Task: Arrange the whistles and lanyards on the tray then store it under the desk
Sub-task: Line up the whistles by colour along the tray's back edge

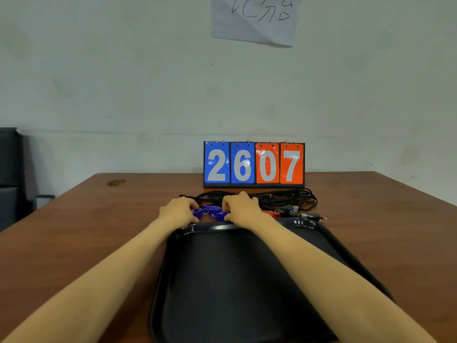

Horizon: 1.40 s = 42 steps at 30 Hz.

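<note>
A plain office-like room: a brown wooden desk (99, 231) stands against a stained, scuffed pale wall (123, 82). A handwritten paper sheet (254, 18) hangs high on that far wall, a flip scoreboard (254, 164) stands at the desk's far edge, and dark furniture (10, 169) sits at far left.

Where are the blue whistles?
Head view, centre: the blue translucent plastic whistles are on the brown wooden desk, gripped by left hand and right hand, just beyond the black plastic tray's far rim.
</note>
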Tool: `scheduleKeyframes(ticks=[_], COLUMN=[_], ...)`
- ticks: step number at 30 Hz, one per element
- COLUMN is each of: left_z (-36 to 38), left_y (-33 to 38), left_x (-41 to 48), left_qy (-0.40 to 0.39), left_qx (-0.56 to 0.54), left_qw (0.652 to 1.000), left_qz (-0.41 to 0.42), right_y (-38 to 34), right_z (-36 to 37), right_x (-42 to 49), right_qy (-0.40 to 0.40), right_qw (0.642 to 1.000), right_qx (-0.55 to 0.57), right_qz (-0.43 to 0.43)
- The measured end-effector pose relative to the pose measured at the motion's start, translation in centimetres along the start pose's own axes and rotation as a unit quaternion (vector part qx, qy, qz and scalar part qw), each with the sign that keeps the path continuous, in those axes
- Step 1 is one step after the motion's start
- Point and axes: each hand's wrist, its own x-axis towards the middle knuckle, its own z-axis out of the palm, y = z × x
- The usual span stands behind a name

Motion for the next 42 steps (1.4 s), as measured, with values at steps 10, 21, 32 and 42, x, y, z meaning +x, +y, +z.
scheduleKeyframes(ticks=[10,21,32,42], left_z=[-0.6,-4.5,-0.5,-0.4], left_y=[-0.4,3.4,-0.1,-0.9], left_x=[-2.0,-11.9,-14.3,-13.1], left_qy=[0.212,0.269,0.117,0.132], left_qx=[-0.080,-0.266,-0.108,0.014], left_qw=[0.973,0.918,0.983,0.989], left_qz=[0.043,0.121,0.090,0.062], right_y=[-0.5,-1.6,-2.6,-3.4], right_z=[-0.7,-6.8,-4.3,-3.5], right_x=[-0.8,-7.9,-12.9,-11.7], right_qy=[0.040,0.199,0.091,0.057], right_qw=[0.999,0.968,0.985,0.985], right_qx=[0.021,0.154,0.144,0.149], right_qz=[0.021,0.014,0.035,0.060])
